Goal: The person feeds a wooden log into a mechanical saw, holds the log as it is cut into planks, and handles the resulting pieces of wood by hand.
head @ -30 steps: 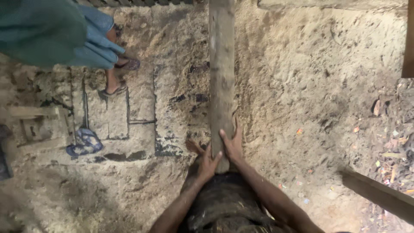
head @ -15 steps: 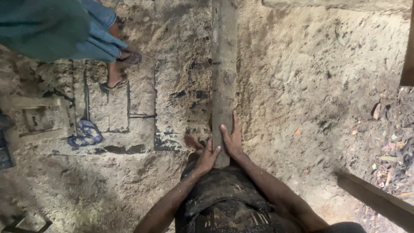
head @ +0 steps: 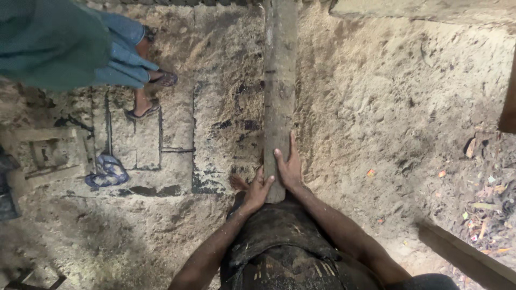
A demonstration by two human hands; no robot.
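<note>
Head view: long rough wooden beam (head: 279, 91), grey-brown, straight-edged, runs from the top edge down the middle to the person's waist; near end sits between both hands. Left hand (head: 257, 189) cups the beam's lower left corner, fingers curled round the end; right hand (head: 288, 165) lies flat on the beam's right side, fingers stretched long and together, pointing up; both hands hold the beam. Ground (head: 387, 107) is pale, lumpy, sandy earth; dark-lined rectangular slabs (head: 177, 129) left of the beam. Another person's sandalled foot (head: 142, 110) and blue trouser leg (head: 126, 53) top left, well apart. Crumpled blue cloth (head: 107, 171) beside a wooden frame (head: 51, 153); dry leaf litter (head: 484, 209) at right.
</note>
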